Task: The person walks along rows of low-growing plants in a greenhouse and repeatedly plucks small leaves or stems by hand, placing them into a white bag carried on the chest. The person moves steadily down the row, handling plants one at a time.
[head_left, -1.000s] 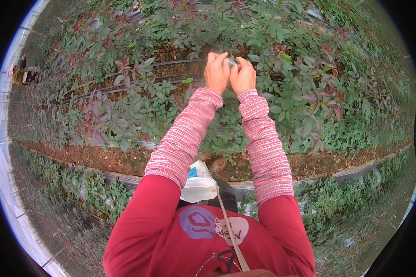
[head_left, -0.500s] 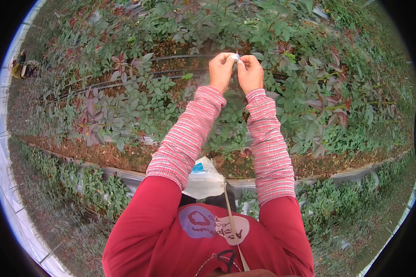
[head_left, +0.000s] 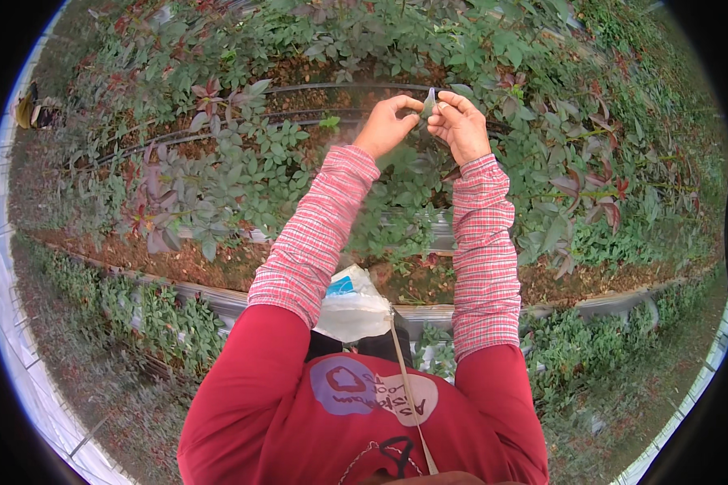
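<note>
Both of my hands are raised together over the rose-like plants (head_left: 275, 153). My right hand (head_left: 464, 129) pinches a small, thin, pale piece (head_left: 430, 99) between thumb and fingers. It narrows to a point at the top and looks translucent with a greenish tint, like film; its exact kind is unclear. Just to its left, my left hand (head_left: 387, 126) is closed with thumb and forefinger nearly together beside the piece. Whether those fingertips hold part of it or something else is hidden. Checked pink sleeves cover both forearms.
A white bag (head_left: 354, 314) with something blue in it hangs at my waist from a cord-like strap (head_left: 404, 364). Dark hoses (head_left: 348, 86) run across the bed among the leaves. Bare soil (head_left: 218, 271) and a silvery sheet edge (head_left: 226, 303) lie nearer. Another person (head_left: 32, 111) is far left.
My hands have drawn slightly apart, the right one moving right and turning its fingers up. The whitish bit between the fingertips now shows as a longer pointed piece.
</note>
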`<state>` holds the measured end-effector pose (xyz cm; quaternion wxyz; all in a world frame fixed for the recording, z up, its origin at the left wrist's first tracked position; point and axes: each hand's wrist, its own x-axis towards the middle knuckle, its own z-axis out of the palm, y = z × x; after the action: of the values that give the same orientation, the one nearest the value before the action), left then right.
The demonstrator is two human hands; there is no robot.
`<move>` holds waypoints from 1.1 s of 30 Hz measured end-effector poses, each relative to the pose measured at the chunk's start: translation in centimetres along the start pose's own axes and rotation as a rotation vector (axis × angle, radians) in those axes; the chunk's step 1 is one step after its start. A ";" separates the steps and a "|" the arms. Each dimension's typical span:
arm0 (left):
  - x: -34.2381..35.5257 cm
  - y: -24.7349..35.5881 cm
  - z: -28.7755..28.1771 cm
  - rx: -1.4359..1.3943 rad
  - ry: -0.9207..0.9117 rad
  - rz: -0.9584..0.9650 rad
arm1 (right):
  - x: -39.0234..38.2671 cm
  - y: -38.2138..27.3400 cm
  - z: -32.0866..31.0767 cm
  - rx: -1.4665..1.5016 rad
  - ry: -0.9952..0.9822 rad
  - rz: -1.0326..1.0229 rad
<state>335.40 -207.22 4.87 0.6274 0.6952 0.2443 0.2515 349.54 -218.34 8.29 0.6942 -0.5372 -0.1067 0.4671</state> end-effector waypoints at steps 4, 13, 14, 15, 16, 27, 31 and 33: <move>-0.2 -0.7 0.4 0.050 0.002 -0.049 | -0.5 0.3 0.4 -0.147 -0.041 -0.057; 0.1 -0.8 0.6 0.014 0.040 -0.028 | -0.6 1.2 1.1 -0.822 0.083 -0.392; 0.0 -0.8 0.7 0.003 0.044 -0.031 | -0.5 1.2 1.0 -0.945 0.089 -0.478; 0.0 -0.7 0.8 -0.007 0.048 -0.035 | -0.5 1.3 0.8 -0.984 0.090 -0.499; 0.0 -0.8 0.8 -0.018 0.056 -0.038 | -0.8 1.0 1.2 -1.025 0.087 -0.519; 0.4 -0.9 0.4 0.068 0.004 -0.047 | -0.4 0.6 1.9 -0.863 0.146 -0.389; 0.5 -0.2 0.4 0.070 0.005 -0.040 | 0.8 1.1 1.1 -0.727 0.106 -0.315; 0.6 -0.4 0.4 0.068 0.013 -0.038 | 1.2 1.5 0.3 -0.638 0.070 -0.251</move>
<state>336.08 -207.09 4.51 0.6063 0.7099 0.2698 0.2357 349.19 -217.24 6.79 0.5465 -0.7257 -0.2886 0.3024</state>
